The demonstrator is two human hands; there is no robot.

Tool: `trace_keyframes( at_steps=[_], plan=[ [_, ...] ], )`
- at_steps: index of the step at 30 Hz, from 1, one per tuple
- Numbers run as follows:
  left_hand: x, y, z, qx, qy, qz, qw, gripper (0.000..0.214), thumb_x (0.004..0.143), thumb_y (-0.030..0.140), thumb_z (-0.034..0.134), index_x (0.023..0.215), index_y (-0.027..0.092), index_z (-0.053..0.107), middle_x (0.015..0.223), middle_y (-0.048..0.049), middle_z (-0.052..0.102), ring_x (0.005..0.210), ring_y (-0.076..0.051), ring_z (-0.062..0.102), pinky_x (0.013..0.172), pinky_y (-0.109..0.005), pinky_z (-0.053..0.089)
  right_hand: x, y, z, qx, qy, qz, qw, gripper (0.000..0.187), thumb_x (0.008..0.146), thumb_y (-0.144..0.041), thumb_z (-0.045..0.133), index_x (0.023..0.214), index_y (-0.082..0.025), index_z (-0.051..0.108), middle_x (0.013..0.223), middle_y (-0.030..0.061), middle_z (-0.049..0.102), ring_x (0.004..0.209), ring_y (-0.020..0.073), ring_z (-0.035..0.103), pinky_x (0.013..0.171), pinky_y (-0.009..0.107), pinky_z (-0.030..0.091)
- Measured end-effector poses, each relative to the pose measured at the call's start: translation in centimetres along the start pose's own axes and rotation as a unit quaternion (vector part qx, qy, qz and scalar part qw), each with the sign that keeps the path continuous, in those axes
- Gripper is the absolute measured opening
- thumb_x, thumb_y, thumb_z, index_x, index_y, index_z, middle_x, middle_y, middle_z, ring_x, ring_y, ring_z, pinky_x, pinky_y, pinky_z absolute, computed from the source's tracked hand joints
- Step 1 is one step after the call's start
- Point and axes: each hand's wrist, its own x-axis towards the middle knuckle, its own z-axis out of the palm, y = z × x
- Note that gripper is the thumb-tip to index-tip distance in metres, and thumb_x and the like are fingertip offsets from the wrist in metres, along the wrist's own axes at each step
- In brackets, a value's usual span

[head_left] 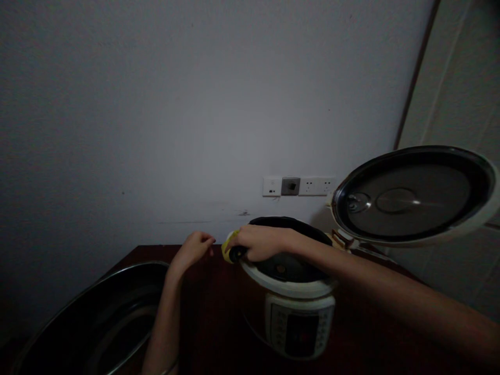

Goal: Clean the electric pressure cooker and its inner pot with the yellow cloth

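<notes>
An electric pressure cooker [300, 289] with a white rim and a front button panel stands with its top uncovered. My right hand [260, 244] reaches across its dark inner pot [279, 268] to the left side of the rim. It presses a yellow cloth or sponge [227, 249] there, beside a round black part [237, 253] of the cooker. The fingers are closed around the yellow piece. My left hand [195, 247] hovers left of the cooker, apart from it, with its fingers curled together and nothing visible in them.
The cooker's hinged lid [425, 192] is swung out to the right. A wide metal basin [128, 312] stands at the lower left under my left forearm. Wall sockets [299, 186] sit behind the dark red table [207, 302], and a pale door [453, 94] is at the right.
</notes>
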Motion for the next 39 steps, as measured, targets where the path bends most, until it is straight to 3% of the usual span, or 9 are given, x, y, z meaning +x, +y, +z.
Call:
trace_keyframes(
  at_steps=[2, 5, 7, 12, 20, 22, 29, 35, 39],
  plan=[
    [-0.1, 0.1, 0.0, -0.007, 0.007, -0.012, 1.0, 0.035, 0.072, 0.038, 0.051, 0.045, 0.018, 0.059, 0.039, 0.0004, 0.052, 0.038, -0.012, 0.042, 0.044, -0.023, 0.026, 0.2, 1.4, -0.9, 0.018, 0.014, 0.024, 0.999, 0.037, 0.071, -0.005, 0.047, 0.103, -0.012, 0.064, 0.087, 0.0071, 0.07, 0.075, 0.0141, 0.061, 0.066, 0.022, 0.042],
    [-0.2, 0.4, -0.2, -0.006, 0.015, -0.021, 1.0, 0.035, 0.072, 0.036, 0.051, 0.044, 0.018, 0.059, 0.039, 0.0001, 0.052, 0.036, -0.012, 0.041, 0.043, -0.024, 0.026, 1.5, 3.9, -1.4, -0.065, 0.059, 0.133, 0.987, 0.035, 0.075, -0.006, 0.046, 0.105, -0.007, 0.063, 0.092, 0.0142, 0.069, 0.081, 0.0177, 0.062, 0.066, 0.024, 0.04],
    [-0.2, 0.4, -0.2, 0.006, 0.025, -0.021, 0.999, 0.035, 0.073, 0.036, 0.05, 0.044, 0.018, 0.058, 0.038, 0.0002, 0.051, 0.036, -0.012, 0.041, 0.042, -0.024, 0.025, 2.7, 4.8, -1.0, -0.097, 0.032, 0.166, 0.981, 0.033, 0.078, -0.009, 0.047, 0.107, -0.006, 0.063, 0.097, 0.017, 0.068, 0.085, 0.0192, 0.063, 0.066, 0.024, 0.041],
    [0.2, -0.3, -0.2, 0.028, 0.035, -0.016, 0.999, 0.036, 0.073, 0.037, 0.048, 0.045, 0.018, 0.058, 0.039, -0.0003, 0.052, 0.038, -0.013, 0.044, 0.043, -0.024, 0.028, 4.2, 4.0, 0.8, -0.081, -0.053, 0.147, 0.984, 0.025, 0.077, -0.016, 0.052, 0.093, -0.007, 0.069, 0.092, 0.018, 0.07, 0.078, 0.0216, 0.066, 0.058, 0.025, 0.042],
    [-0.2, 0.8, 0.1, -0.013, 0.03, -0.017, 0.999, 0.03, 0.071, 0.035, 0.05, 0.052, 0.016, 0.061, 0.046, -0.0029, 0.06, 0.041, -0.014, 0.051, 0.044, -0.024, 0.034, 0.1, 0.6, 1.6, -0.113, 0.033, 0.069, 0.991, 0.027, 0.074, -0.011, 0.049, 0.096, -0.007, 0.064, 0.09, 0.0157, 0.069, 0.083, 0.0231, 0.065, 0.071, 0.029, 0.045],
    [-0.6, 1.4, 0.5, -0.039, -0.001, -0.026, 0.999, 0.029, 0.072, 0.035, 0.05, 0.052, 0.016, 0.06, 0.047, -0.0032, 0.062, 0.041, -0.014, 0.052, 0.044, -0.023, 0.036, -0.5, 0.2, 1.7, -0.102, 0.047, 0.065, 0.992, 0.027, 0.074, -0.011, 0.048, 0.097, -0.009, 0.063, 0.089, 0.0141, 0.069, 0.082, 0.0219, 0.065, 0.071, 0.029, 0.045],
    [-1.4, 1.9, 2.1, -0.121, -0.237, -0.072, 0.961, 0.029, 0.077, 0.038, 0.045, 0.073, 0.013, 0.059, 0.061, -0.0084, 0.068, 0.046, -0.015, 0.061, 0.044, -0.024, 0.043, -0.4, -0.3, 1.6, -0.09, 0.051, 0.092, 0.99, 0.025, 0.074, -0.011, 0.048, 0.093, -0.009, 0.063, 0.089, 0.0144, 0.069, 0.083, 0.0232, 0.065, 0.069, 0.029, 0.045],
    [-1.6, 0.8, 1.5, -0.162, -0.336, -0.021, 0.928, 0.022, 0.079, 0.032, 0.046, 0.092, 0.015, 0.052, 0.069, -0.0051, 0.069, 0.051, -0.012, 0.062, 0.046, -0.021, 0.046, -0.2, 0.0, 2.0, -0.072, 0.055, 0.121, 0.989, 0.029, 0.074, -0.012, 0.049, 0.1, -0.01, 0.062, 0.091, 0.0138, 0.069, 0.086, 0.0231, 0.065, 0.069, 0.028, 0.045],
    [-1.4, -0.1, 1.2, -0.196, -0.372, 0.025, 0.907, 0.038, 0.077, 0.041, 0.058, 0.104, 0.016, 0.046, 0.075, -0.0047, 0.07, 0.054, -0.012, 0.062, 0.049, -0.021, 0.048, 0.2, 0.2, 2.0, -0.071, 0.049, 0.144, 0.986, 0.028, 0.078, -0.017, 0.049, 0.101, -0.01, 0.062, 0.091, 0.016, 0.068, 0.085, 0.0249, 0.066, 0.065, 0.029, 0.046]
  ],
)
